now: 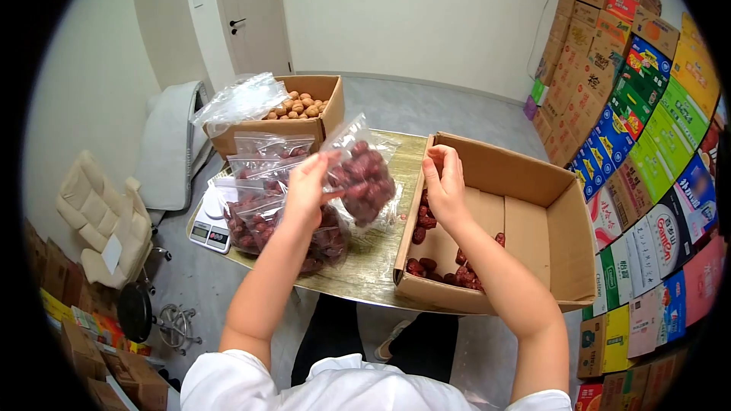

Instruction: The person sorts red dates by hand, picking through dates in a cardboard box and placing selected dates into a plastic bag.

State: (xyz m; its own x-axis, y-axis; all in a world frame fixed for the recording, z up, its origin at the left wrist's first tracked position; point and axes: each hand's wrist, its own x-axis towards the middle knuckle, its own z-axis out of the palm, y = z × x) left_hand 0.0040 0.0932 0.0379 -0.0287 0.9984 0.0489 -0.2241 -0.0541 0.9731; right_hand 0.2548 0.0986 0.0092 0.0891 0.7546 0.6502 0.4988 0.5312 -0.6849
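My left hand (pixel 308 186) is closed on the edge of a clear zip bag of red dates (pixel 367 183), which hangs tilted above the table. My right hand (pixel 447 186) is raised over the left wall of a cardboard box (pixel 533 232), fingers together and slightly bent, thumb apart, with nothing visible in it. Loose red dates (pixel 466 277) lie along the left and near sides of that box, partly hidden by my right forearm. Several filled bags of dates (pixel 255 221) are piled left of my left hand, by a white digital scale (pixel 210 236).
A cardboard box of walnuts (pixel 304 106) stands at the table's back left, with empty clear bags (pixel 240 99) draped over its corner. Stacked cartons (pixel 647 160) line the right wall. A cream office chair (pixel 106 217) and a black stool (pixel 135 312) are on the left.
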